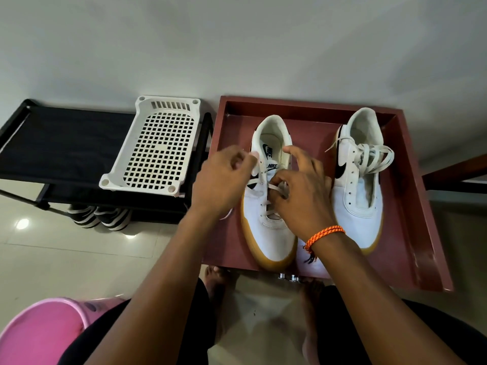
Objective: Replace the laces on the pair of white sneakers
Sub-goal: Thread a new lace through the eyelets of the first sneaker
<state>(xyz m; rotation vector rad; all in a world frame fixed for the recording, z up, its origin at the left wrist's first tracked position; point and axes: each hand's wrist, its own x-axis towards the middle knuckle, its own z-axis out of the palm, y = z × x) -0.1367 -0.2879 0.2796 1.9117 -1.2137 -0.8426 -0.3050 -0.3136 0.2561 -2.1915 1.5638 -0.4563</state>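
- Pale glossy floor tiles (66,248) and a plain grey wall fill the frame.
- Right of centre sits a reddish-brown wooden tray table (411,206) bearing both sneakers.
- At upper left, a black fabric shoe rack (58,143) carries a white perforated plastic tray (155,146).
- A pink plastic tub (44,327) fills the lower left corner.
- The half-laced white gum-soled sneaker (271,233) lies mid-frame; the unlaced white sneaker (361,206), loose laces piled on it, lies to its right.
- The left hand (221,180) pinches a cream flat lace (251,183); the right hand (303,196), with an orange cord bracelet (324,234) at the wrist, grips the lace over the eyelets.
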